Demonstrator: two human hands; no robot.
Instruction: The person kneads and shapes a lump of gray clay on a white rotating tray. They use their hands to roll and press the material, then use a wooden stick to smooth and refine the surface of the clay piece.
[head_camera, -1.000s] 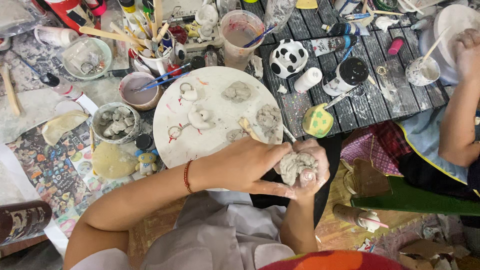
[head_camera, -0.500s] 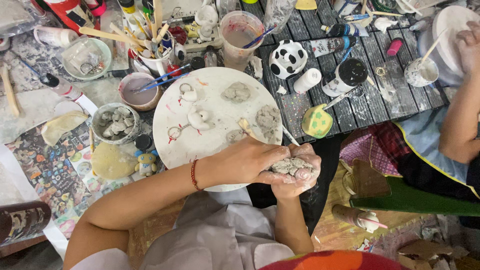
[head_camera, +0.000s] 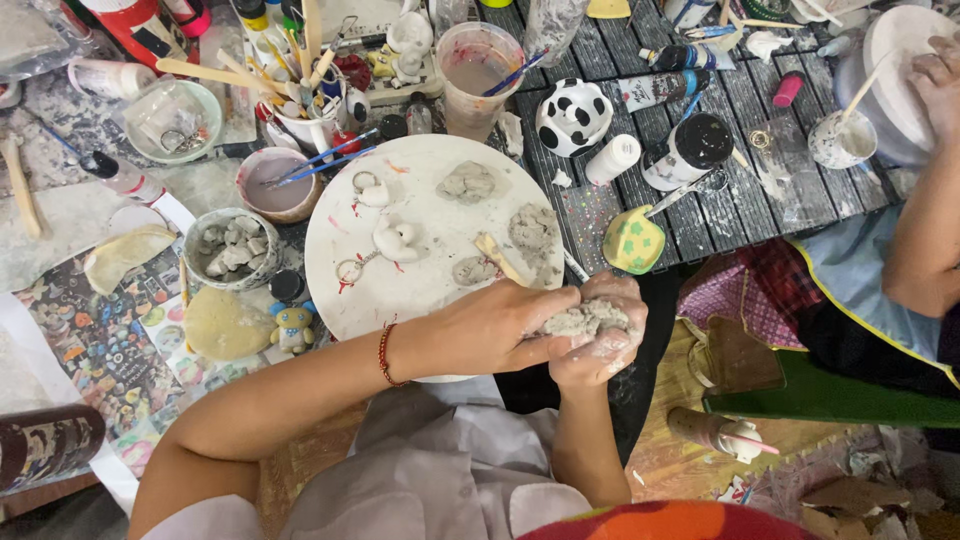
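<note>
Both hands meet just off the near edge of the round white board (head_camera: 420, 215), over the person's lap. The right hand (head_camera: 600, 340) is cupped palm-up, fingers curled around a lump of grey clay (head_camera: 585, 320), its skin dusted pale with it. The left hand (head_camera: 490, 325), with a red thread bracelet (head_camera: 383, 352) at the wrist, comes in from the side, fingers held close together and pressed against the lump, thumb on top. So the clay sits between the two hands, gripped from both sides.

On the board lie several flattened grey clay pieces (head_camera: 535, 235) toward its right edge, a small white figure (head_camera: 397, 240) near the middle, and a wooden stick (head_camera: 497, 258) close to the near edge. Left of the board stands a bowl of clay chunks (head_camera: 230, 247). Beyond its far edge is a clear cup of murky water (head_camera: 478, 75) with a brush in it, and a black-and-white spotted ceramic piece (head_camera: 573, 113). At the far right edge of the table another person's hand (head_camera: 935, 75) rests on a white plate (head_camera: 895, 60).
</note>
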